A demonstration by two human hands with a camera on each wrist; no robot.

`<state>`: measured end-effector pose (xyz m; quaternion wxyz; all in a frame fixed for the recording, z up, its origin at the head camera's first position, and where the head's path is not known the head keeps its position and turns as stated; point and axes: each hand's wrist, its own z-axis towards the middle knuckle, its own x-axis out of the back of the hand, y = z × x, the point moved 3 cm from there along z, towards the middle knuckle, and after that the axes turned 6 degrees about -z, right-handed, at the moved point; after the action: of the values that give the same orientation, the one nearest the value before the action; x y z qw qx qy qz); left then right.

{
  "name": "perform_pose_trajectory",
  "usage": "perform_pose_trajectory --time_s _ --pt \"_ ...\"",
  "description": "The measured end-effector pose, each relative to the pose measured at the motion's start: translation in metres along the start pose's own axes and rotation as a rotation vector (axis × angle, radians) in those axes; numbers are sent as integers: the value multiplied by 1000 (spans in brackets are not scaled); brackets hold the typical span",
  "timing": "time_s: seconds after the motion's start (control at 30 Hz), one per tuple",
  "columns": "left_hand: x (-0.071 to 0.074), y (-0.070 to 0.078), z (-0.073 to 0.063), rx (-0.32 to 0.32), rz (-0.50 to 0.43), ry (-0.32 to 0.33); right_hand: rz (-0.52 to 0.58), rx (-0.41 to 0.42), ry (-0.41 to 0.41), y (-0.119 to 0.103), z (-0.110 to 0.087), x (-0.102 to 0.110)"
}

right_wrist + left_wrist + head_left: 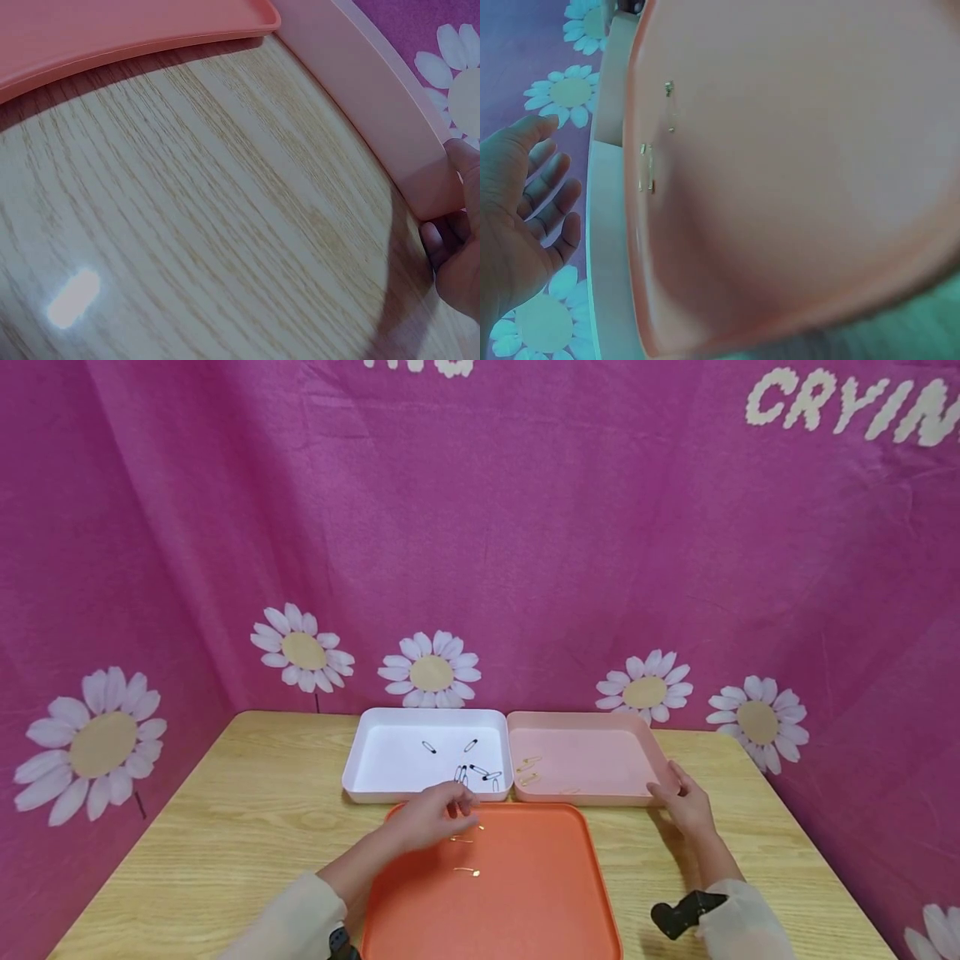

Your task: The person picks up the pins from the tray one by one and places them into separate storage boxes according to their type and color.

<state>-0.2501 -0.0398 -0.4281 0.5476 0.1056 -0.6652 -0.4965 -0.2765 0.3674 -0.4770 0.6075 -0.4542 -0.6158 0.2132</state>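
Note:
My left hand (435, 816) hovers over the far left part of the orange tray (517, 902), its fingers loosely bent and holding nothing. Beneath and beside it, gold safety pins (467, 872) lie on that tray; the left wrist view shows three, two of them side by side near the rim. My right hand (688, 802) grips the near right corner of the pink tray (600, 760), thumb at the rim and curled fingers low against the wall (420, 169). Several gold safety pins (529, 779) lie in the pink tray, mostly at its left end.
Left of the pink tray stands a white tray (390, 768) with several black safety pins (478, 770), mostly toward its near right corner. All the trays are on a wooden table (247, 827). A magenta cloth (525, 527) with daisies hangs close behind and at the sides.

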Motion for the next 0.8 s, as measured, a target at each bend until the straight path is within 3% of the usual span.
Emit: perform_pose_trajectory --time_s 0.3,0.63,0.8 --pt "-6 -2 -21 -86 148 -70 -1 0 5 0 0 0" --pt "-23 -15 -34 -108 314 -199 -14 -1 -2 -1 -2 0" --pt "-24 -15 -35 -91 353 -220 -3 3 14 -1 -1 0"
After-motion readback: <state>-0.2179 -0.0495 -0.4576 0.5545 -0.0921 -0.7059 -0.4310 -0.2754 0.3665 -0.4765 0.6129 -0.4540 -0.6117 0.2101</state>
